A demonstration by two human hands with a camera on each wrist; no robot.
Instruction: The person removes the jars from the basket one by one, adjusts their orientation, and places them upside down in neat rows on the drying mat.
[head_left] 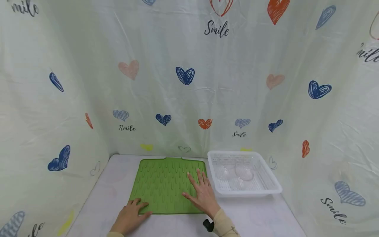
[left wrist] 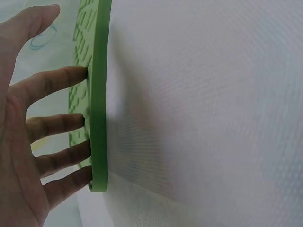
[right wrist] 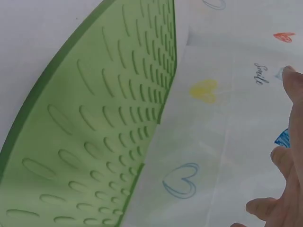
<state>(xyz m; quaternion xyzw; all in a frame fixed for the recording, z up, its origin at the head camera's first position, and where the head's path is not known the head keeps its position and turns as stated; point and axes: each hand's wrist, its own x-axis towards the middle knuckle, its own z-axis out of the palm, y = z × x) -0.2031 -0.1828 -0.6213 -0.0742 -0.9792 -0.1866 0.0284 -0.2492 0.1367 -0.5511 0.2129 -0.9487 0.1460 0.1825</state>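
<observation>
A green ridged drying mat lies flat on the white table. My left hand is at the mat's near left corner, its fingertips touching the mat edge in the left wrist view. Those fingers are fairly straight and spread, with the thumb held apart. Over the mat's right side is my right hand, fingers spread and nothing held. The right wrist view shows this hand at the right border, with the ridged mat apart from it.
Right of the mat stands a white perforated plastic basket. Several clear, transparent vessels lie inside it, their exact kind hard to make out. A pale curtain printed with hearts surrounds the table at the back and sides.
</observation>
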